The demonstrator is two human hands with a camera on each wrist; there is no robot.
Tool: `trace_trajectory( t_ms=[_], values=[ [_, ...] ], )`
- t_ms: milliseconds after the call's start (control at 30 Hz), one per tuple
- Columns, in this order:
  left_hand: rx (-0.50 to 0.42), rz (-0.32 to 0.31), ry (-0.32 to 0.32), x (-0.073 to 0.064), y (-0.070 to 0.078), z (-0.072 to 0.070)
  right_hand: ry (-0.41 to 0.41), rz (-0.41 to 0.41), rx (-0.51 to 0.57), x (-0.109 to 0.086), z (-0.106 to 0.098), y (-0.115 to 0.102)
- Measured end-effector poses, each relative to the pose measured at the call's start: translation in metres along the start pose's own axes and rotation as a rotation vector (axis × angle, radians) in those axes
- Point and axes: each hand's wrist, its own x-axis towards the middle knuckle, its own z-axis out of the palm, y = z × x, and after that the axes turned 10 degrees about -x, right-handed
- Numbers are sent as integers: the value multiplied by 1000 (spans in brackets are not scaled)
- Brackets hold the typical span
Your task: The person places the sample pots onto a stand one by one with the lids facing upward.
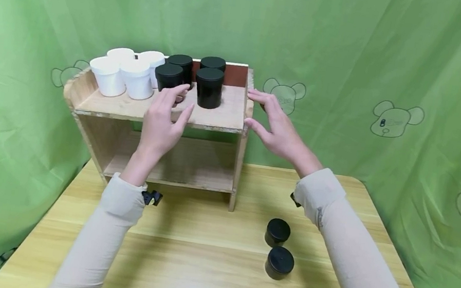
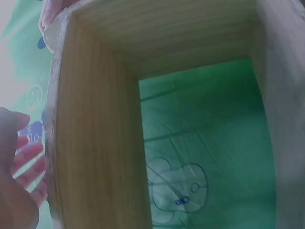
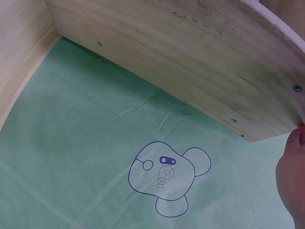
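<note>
A small wooden shelf (image 1: 163, 116) bears several black jars (image 1: 209, 89) and several white jars (image 1: 136, 82) on its upper board. My left hand (image 1: 162, 122) hovers at that board's front edge, just before the nearest black jars, its fingers loosely bent and apart. In the left wrist view the left hand's fingers (image 2: 29, 164) are spread beside the wood, with nothing seen in them. At the shelf's right end, my right hand (image 1: 279, 128) touches the side panel (image 1: 245, 116) with fingers fairly straight. The right wrist view shows part of the right hand (image 3: 291, 179) against the panel's edge.
Two shorter black jars (image 1: 279, 263) stand on the wooden table (image 1: 194, 276), below the right forearm. Below the upper board the shelf has a lower board (image 1: 190, 177). Green curtain (image 1: 338, 41) with bear-head prints hangs behind and at both sides.
</note>
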Motion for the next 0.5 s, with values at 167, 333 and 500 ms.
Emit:
trace_trajectory(
  t_ms=[167,333,500],
  values=[
    [30,37,-9,-13,-12,-15,2,0,1,0,0,1],
    [88,15,46,-13,-27,-43,-4,4,3,-1,1,2],
    [176,-133,219,10,-41,-91,0,-1,8,-1,1,1]
  ],
)
